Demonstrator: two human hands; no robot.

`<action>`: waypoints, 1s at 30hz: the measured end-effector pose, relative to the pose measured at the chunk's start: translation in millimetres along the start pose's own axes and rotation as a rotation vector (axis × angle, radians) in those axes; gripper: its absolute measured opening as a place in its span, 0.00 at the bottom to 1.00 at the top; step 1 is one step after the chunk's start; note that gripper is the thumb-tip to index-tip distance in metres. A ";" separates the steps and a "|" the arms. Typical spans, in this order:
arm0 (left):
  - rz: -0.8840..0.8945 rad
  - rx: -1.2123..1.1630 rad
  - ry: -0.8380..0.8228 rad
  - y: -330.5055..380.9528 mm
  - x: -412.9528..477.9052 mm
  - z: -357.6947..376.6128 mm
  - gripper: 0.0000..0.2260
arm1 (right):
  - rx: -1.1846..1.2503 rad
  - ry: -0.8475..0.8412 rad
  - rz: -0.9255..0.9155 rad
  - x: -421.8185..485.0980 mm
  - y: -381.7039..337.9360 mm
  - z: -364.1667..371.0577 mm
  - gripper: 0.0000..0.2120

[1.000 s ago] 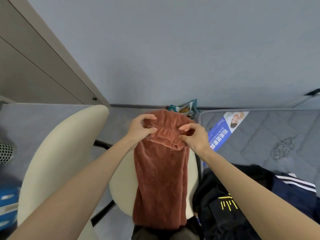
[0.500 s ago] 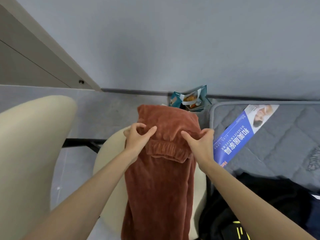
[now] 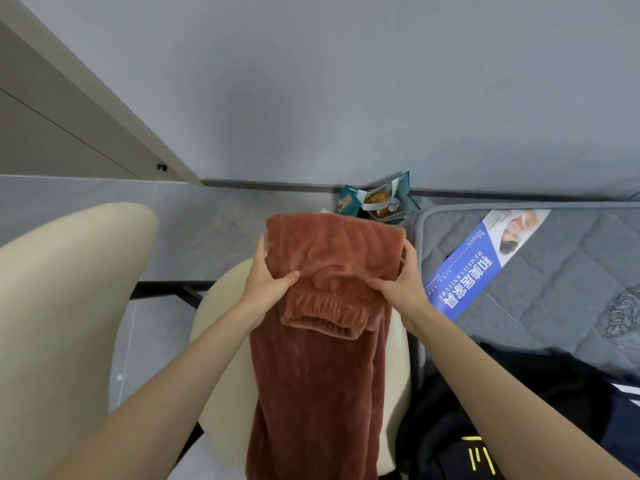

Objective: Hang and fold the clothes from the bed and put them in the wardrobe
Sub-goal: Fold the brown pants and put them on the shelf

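Over the cream chair (image 3: 221,358) | rust fleece trousers (image 3: 322,341) are draped, top folded over | left edge is gripped by left hand (image 3: 268,280) | right edge is gripped by right hand (image 3: 403,278), thumbs on top

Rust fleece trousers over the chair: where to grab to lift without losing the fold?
Take the doubled top section of the trousers at its two side edges, one hand from each side, thumbs on top, near the elastic band. The fold stacks the layers there; the rest trails loose over the chair. The left hand and right hand grip it so.
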State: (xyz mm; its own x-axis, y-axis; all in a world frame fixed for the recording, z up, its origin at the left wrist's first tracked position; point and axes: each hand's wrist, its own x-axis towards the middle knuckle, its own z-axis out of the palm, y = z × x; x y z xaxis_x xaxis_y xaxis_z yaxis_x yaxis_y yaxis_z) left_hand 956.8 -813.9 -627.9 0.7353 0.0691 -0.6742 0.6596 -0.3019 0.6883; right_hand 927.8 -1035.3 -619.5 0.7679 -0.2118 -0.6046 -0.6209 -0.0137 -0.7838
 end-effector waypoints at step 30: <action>0.453 1.516 -0.277 65.4 62.5 -13.4 0.25 | -1.098 -0.448 -0.212 62.5 -42.8 19.9 0.33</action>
State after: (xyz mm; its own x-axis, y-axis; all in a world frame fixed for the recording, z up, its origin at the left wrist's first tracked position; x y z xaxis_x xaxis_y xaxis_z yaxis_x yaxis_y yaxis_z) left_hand 1048.0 -816.6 -621.4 0.6567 -0.3988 -0.6401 -0.4734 -0.8787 0.0617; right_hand 1005.5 -1028.5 -626.5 0.7221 0.2507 -0.6448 -0.1115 -0.8777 -0.4661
